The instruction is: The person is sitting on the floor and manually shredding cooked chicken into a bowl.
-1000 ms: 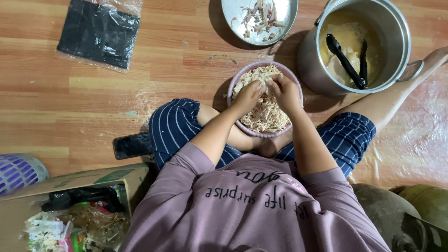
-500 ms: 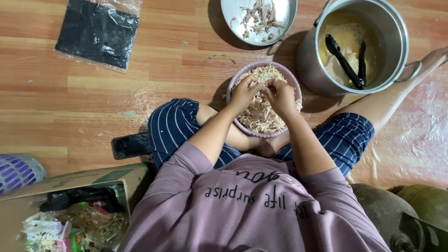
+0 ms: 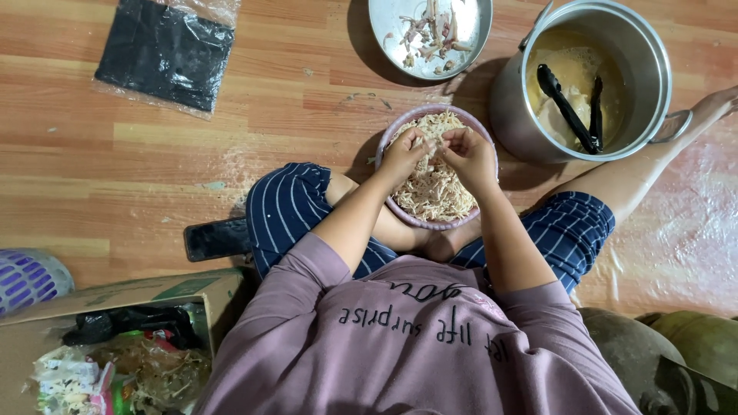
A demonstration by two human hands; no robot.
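Note:
I sit on a wooden floor with a pink bowl (image 3: 393,206) of pale shredded meat (image 3: 435,192) between my legs. My left hand (image 3: 403,156) and my right hand (image 3: 469,154) hover over the bowl, fingertips meeting on a small piece of meat that both pinch. Beyond the bowl lies a metal plate (image 3: 384,31) holding bones and scraps. A large steel pot (image 3: 507,100) of yellowish broth stands to the right, with black tongs (image 3: 569,111) resting inside it.
A black packet in clear plastic (image 3: 165,54) lies at far left. A dark phone (image 3: 215,238) sits beside my left knee. A cardboard box (image 3: 115,296) of rubbish and a purple basket (image 3: 27,277) are at lower left. Plastic sheeting (image 3: 676,238) covers the floor at right.
Both hands have drawn together over the bowl's far side, now pinching one piece of meat between them. The pot, plate and bowl have not moved.

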